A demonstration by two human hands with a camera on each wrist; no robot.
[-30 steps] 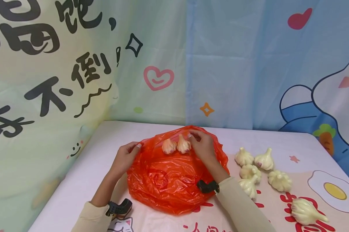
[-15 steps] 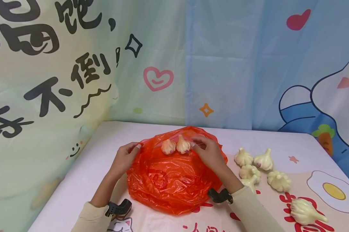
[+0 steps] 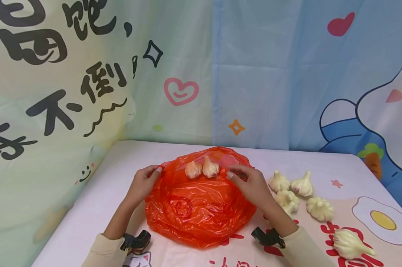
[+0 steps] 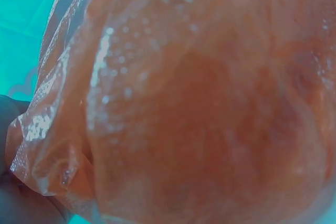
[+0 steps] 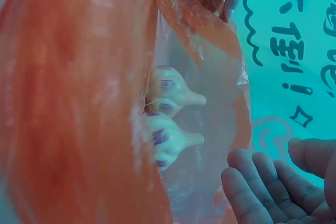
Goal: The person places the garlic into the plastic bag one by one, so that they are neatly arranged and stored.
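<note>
A red plastic bag [image 3: 201, 211] lies mouth-up on the table, its opening spread. Inside the mouth are two garlic bulbs, a left one [image 3: 193, 170] and a right one [image 3: 210, 167]; the right wrist view shows the purple-marked bulbs [image 5: 170, 137] side by side. My left hand [image 3: 142, 183] pinches the bag's left rim between thumb and fingers. Beside the bag's right rim is my right hand [image 3: 252, 187], fingers loosely extended and holding nothing. Crinkled film fills most of the left wrist view.
Right of the bag several loose garlic bulbs [image 3: 302, 184] lie in a group, one partly behind my right forearm. Another bulb [image 3: 350, 244] sits nearer the front right. A printed cloth [image 3: 341, 211] covers part of the table [image 3: 137, 150]; a curtain [image 3: 251, 74] hangs behind.
My right hand has drawn away from the bulbs inside the bag, moving right and toward me to the bag's right rim. The left hand stays at the left rim.
</note>
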